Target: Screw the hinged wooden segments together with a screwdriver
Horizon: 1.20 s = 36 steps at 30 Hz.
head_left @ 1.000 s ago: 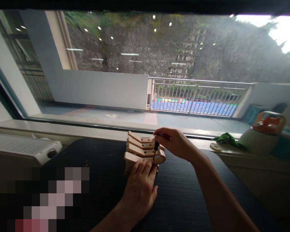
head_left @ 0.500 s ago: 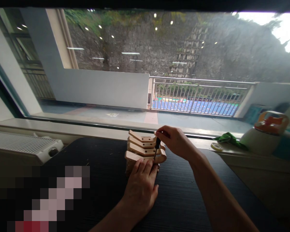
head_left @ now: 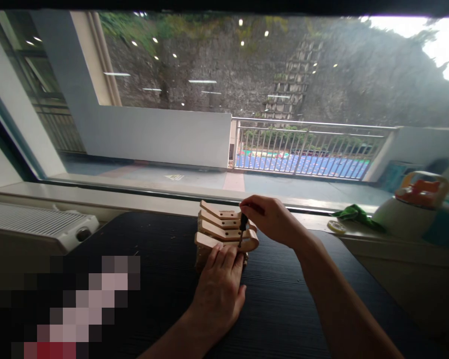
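A small wooden assembly (head_left: pixel 219 227) of several stacked, stepped slats stands on the black table (head_left: pixel 142 249) near its far edge. My left hand (head_left: pixel 219 289) lies flat against the assembly's near side, fingers stretched out and pressing on the lowest slat. My right hand (head_left: pixel 271 219) is closed around the dark handle of a small screwdriver (head_left: pixel 241 230). The screwdriver stands nearly upright with its tip down on the lowest slat at the assembly's right end.
A white radiator (head_left: pixel 37 227) sits left of the table under the window sill. On the sill to the right are a green cloth (head_left: pixel 351 213), a small round roll (head_left: pixel 336 227) and a white and orange container (head_left: pixel 415 204). A blurred patch covers the lower left.
Hardly anything differs. My right hand has shifted very slightly on the screwdriver handle. My left hand stays pressed on the wooden assembly.
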Available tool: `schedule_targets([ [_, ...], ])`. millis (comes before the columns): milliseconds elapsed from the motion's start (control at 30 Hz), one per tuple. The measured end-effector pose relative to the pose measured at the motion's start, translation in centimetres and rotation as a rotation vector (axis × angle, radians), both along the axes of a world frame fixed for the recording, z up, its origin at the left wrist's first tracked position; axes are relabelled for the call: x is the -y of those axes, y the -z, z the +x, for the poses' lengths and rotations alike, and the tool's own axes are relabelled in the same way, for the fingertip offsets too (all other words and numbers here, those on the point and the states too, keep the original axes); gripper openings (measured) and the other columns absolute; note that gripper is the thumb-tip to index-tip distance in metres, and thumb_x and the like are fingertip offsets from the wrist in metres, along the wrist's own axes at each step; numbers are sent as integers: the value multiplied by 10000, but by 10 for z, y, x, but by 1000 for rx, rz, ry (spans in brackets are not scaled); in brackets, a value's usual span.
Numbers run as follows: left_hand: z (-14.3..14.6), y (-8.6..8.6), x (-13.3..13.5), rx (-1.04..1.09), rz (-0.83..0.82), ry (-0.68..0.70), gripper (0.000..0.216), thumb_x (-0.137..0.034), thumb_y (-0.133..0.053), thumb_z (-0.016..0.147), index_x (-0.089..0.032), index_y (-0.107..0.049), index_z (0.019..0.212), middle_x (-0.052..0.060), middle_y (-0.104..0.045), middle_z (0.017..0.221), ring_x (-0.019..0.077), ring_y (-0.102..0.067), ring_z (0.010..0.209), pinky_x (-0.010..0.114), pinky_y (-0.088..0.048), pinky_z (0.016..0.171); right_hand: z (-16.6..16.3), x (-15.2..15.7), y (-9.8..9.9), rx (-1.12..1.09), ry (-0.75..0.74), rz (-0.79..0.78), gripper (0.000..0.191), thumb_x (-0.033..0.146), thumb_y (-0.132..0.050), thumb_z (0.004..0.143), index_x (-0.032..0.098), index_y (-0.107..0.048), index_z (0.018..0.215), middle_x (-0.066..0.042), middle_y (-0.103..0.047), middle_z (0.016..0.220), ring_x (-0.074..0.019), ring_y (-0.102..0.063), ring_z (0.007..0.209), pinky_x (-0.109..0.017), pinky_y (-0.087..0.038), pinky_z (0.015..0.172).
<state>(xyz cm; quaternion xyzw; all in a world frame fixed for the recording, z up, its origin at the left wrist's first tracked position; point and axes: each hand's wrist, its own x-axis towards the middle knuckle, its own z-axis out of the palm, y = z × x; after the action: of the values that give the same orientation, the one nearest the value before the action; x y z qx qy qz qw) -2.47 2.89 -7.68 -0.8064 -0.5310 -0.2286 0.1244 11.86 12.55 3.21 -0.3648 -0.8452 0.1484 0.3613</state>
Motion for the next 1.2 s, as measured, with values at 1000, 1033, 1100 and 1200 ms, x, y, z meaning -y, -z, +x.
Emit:
schedule_targets([
  [1000,1,-2,0,12,-21,7,546,-360,-557,798,-164,-464,1299,96,-492,1314,277,-420,1237,461,-276,1114,-2,0,-2,140,166,66,283,377,-460,872,178,-626,758,7,-565,575,-103,-430,511,-232,-293,520],
  [1033,0,-2,0,14,-21,8,544,-358,-556,798,-165,-464,1299,96,-492,1314,278,-419,1239,462,-277,1114,-2,1,-2,145,180,67,286,379,-454,874,180,-625,760,6,-564,573,-104,-428,508,-233,-291,516],
  [1100,-1,-1,0,14,-19,9,540,-355,-555,800,-162,-467,1297,98,-493,1311,279,-419,1241,460,-278,1114,-1,2,-2,158,178,62,285,378,-451,873,184,-632,768,4,-570,583,-106,-436,514,-234,-294,514],
  [1200,-2,-1,0,9,-12,7,534,-357,-558,800,-158,-476,1289,103,-499,1304,279,-418,1240,457,-283,1113,2,4,-3,156,86,22,240,341,-470,859,198,-662,835,8,-601,626,-108,-473,545,-229,-321,523],
])
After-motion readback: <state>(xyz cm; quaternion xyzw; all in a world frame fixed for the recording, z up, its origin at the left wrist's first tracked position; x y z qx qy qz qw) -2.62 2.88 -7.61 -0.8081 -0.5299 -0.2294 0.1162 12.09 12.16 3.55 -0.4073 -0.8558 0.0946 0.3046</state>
